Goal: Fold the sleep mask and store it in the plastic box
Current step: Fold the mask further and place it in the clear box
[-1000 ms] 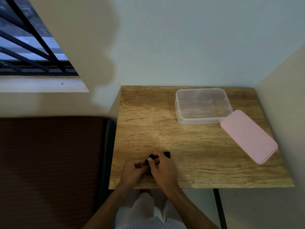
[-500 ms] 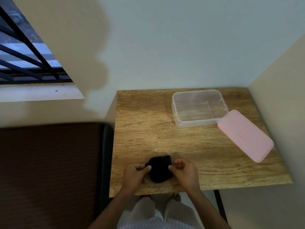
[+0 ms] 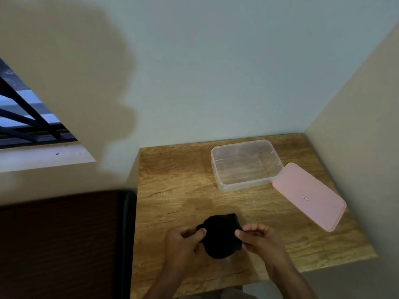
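Note:
A black sleep mask (image 3: 220,236), folded into a compact shape, lies on the wooden table (image 3: 172,186) near its front edge. My left hand (image 3: 183,242) pinches the mask's left edge and my right hand (image 3: 259,237) pinches its right edge. A clear plastic box (image 3: 247,164) stands open with nothing inside at the table's back right, well beyond the mask. Its pink lid (image 3: 308,195) lies flat to the right of the box, touching the box's front right corner.
Walls close the table in at the back and on the right (image 3: 356,147). A dark brown chair or couch surface (image 3: 60,244) sits left of the table. A barred window (image 3: 26,117) is at the far left.
My hands have drawn apart to the mask's two sides, uncovering the folded mask. The view has tilted up, so the table sits lower in the frame.

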